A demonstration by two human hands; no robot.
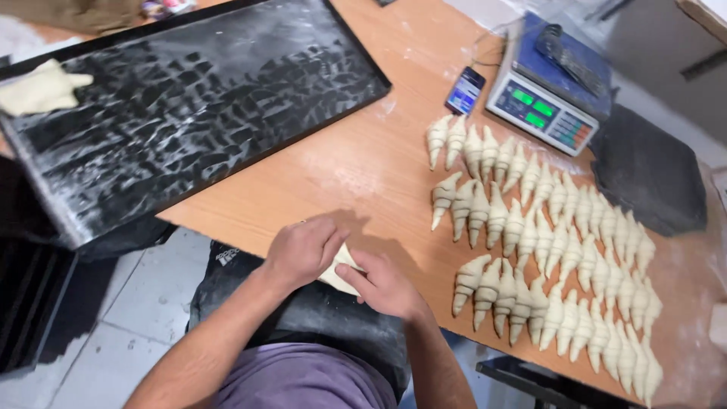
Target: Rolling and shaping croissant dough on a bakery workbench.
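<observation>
A piece of pale dough (338,270) lies at the near edge of the wooden bench (363,167), pressed between the person's two hands, with only a small wedge of it showing between them. The left hand (301,250) lies over its left part, fingers curled down onto it, and the right hand (382,285) lies against its right side, fingers bent and thumb pointing toward the left hand; both hands are closed loosely on the dough rather than spread wide. To the right, well apart from the hands, rows of rolled raw croissants (545,250) lie side by side on the bench in three slanting lines running from far left to near right. Beyond them, at the far right, stands a digital scale (547,95) with green displays (a dark object lies on its blue platform), and a phone (465,90) lies just left of it. A dark grey slab (647,178) lies right of the scale. On the far left a large black baking tray (189,106), streaked with white, lies across the bench, and a single flat dough piece (38,89) rests at its left end.
</observation>
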